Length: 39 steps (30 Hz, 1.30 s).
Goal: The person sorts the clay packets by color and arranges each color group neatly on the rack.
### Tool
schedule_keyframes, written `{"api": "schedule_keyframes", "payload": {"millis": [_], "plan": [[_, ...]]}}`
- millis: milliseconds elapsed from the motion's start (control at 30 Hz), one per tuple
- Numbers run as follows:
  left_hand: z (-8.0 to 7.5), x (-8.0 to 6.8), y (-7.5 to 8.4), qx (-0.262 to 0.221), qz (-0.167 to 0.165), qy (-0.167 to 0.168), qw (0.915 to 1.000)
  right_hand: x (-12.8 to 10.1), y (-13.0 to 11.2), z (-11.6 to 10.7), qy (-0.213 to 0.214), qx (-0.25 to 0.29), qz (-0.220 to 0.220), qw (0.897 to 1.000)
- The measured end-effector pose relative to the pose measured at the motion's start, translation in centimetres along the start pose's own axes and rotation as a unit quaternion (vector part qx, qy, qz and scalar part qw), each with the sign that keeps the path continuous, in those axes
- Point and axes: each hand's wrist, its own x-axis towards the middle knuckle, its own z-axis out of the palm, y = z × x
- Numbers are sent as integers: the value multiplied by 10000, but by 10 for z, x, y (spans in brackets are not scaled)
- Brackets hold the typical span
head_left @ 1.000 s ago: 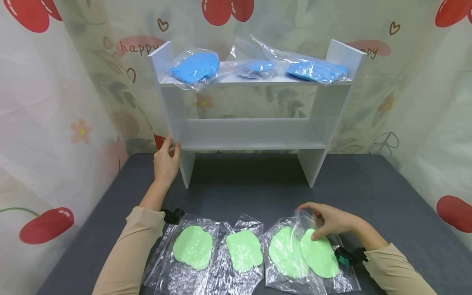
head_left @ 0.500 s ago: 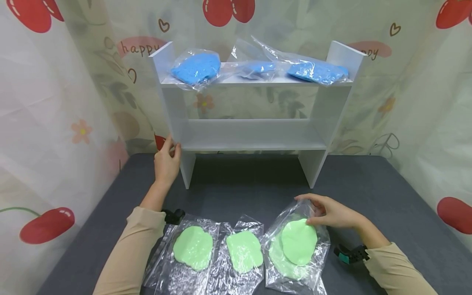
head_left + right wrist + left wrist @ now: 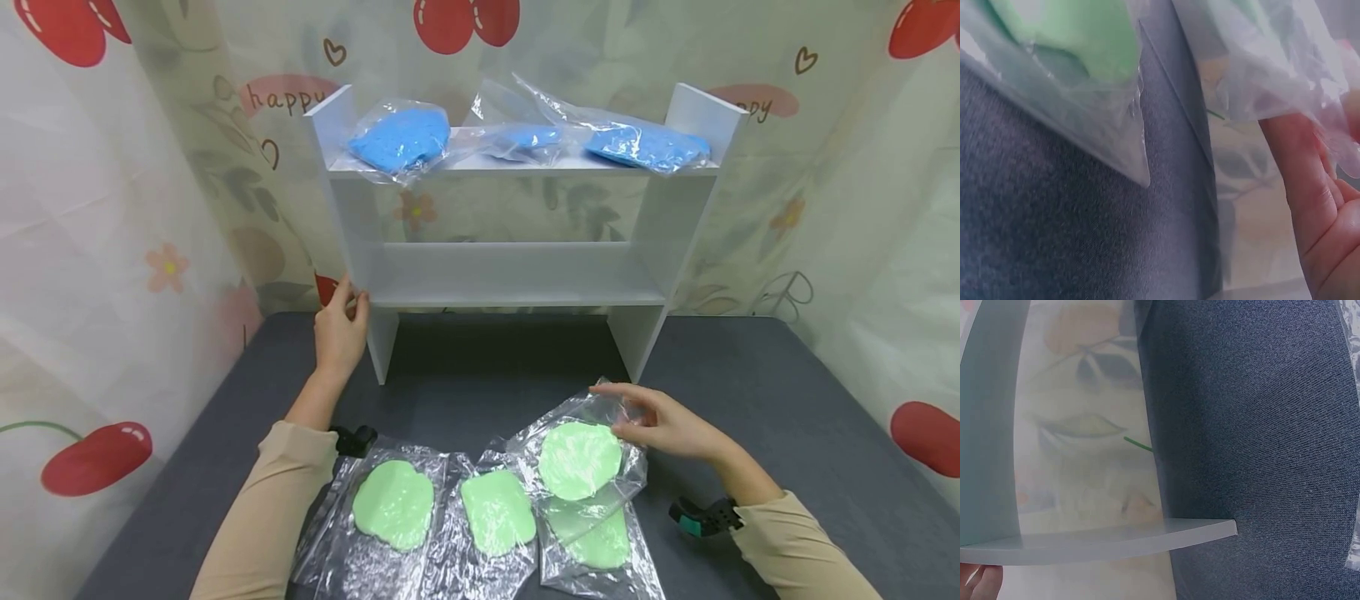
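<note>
Our right grip (image 3: 660, 425) pinches a bag of green dough (image 3: 581, 458) above another bag (image 3: 596, 542); two more lie left. Our left grip (image 3: 339, 329), fingers relaxed, rests against the white shelf (image 3: 375, 275) ahead.

bags (image 3: 581, 454): glossy clear plastic | tabletop (image 3: 787, 417): matt grey cloth
</note>
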Motion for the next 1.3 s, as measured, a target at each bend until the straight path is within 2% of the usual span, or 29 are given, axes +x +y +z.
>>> {"api": "schedule_keyframes", "payload": {"millis": [100, 433, 667, 933, 1300], "plan": [[0, 0, 0, 8, -11, 18, 10000, 2, 0, 1, 89, -56, -110, 9999], [0, 0, 0, 44, -10, 34, 10000, 7, -5, 5, 434, 83, 278, 9986], [0, 0, 1, 20, -8, 61, 10000, 14, -12, 7, 765, 222, 303, 9964], [-1, 0, 2, 7, -22, -17, 10000, 23, -21, 11, 1217, 382, 314, 9913], [-1, 0, 2, -4, -28, -45, 10000, 39, -42, 10, 1682, 429, 664, 9826]]}}
